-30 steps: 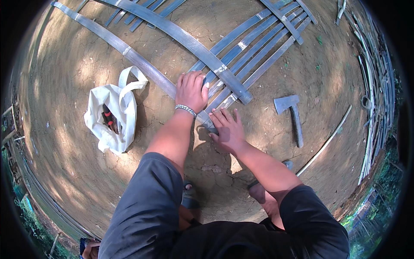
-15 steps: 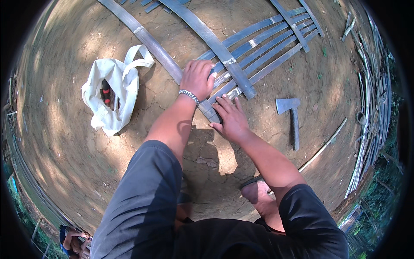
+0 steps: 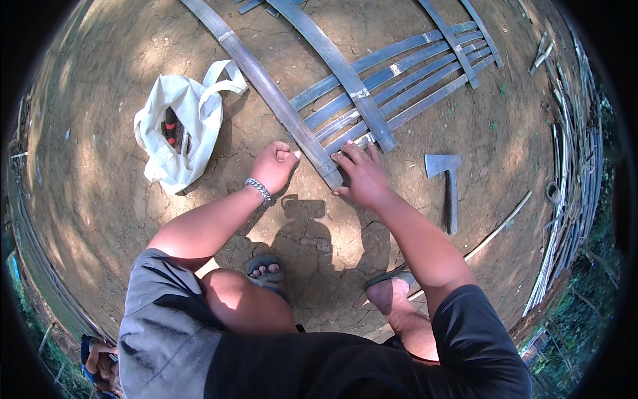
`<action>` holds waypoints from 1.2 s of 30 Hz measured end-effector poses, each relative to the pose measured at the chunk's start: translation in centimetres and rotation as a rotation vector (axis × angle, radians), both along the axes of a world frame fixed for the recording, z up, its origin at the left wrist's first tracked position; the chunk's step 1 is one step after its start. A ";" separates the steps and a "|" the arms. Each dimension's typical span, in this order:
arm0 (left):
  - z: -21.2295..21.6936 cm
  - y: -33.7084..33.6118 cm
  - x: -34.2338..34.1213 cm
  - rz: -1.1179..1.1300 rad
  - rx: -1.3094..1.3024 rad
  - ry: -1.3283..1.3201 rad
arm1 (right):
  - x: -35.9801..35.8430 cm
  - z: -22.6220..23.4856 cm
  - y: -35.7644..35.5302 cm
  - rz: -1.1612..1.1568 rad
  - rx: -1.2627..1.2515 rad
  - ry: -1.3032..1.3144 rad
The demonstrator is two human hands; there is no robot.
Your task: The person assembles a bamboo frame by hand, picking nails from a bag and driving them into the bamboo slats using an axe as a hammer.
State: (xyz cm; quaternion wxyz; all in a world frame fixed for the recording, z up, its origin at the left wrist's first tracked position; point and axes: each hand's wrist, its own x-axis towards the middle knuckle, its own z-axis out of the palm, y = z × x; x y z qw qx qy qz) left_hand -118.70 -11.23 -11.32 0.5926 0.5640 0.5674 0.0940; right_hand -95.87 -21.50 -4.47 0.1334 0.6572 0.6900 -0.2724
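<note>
Dark flat bamboo strips lie crossed in a loose lattice (image 3: 399,90) on the ground ahead of me. One long bamboo strip (image 3: 272,100) runs diagonally over the lattice's left ends, its near end by my right hand (image 3: 363,176). That hand rests there with fingers spread over the lattice corner and thumb at the tip of the long strip; its palm side is hidden. My left hand (image 3: 274,166), with a chain bracelet (image 3: 258,189) on the wrist, is closed in a fist just left of the long strip. Nothing shows in its fingers.
To the left stands an open white cloth bag (image 3: 211,126) holding red-and-black-handled tools (image 3: 171,126). A hatchet (image 3: 452,193) lies to the right, beside a thin pole (image 3: 498,229). Long poles (image 3: 565,199) are piled along the right edge. Another person (image 3: 100,366) is at lower left.
My left hand has come off the crossed strips, drawn back to the left, and closed into a fist. The right hand stays at the strip's near end.
</note>
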 end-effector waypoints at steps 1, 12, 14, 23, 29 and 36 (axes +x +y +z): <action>-1.6 -0.9 -0.3 0.032 -0.129 -0.020 | -0.1 0.0 0.1 0.035 -0.005 -0.032; -2.8 -2.8 3.7 0.149 -0.188 -0.088 | -0.3 -0.2 0.5 -0.004 0.001 -0.079; -3.3 -3.2 3.6 0.210 -0.221 -0.132 | -0.2 -0.3 0.3 -0.004 0.011 -0.069; -2.1 -3.3 4.1 0.260 -0.248 -0.158 | 0.2 -1.0 -0.5 0.001 0.039 -0.052; -2.0 -3.0 3.9 0.277 -0.259 -0.192 | -0.2 -0.2 0.5 0.055 -0.058 -0.135; -4.4 -3.0 3.0 0.222 -0.182 -0.192 | -1.7 0.5 1.2 -0.060 -0.061 -0.095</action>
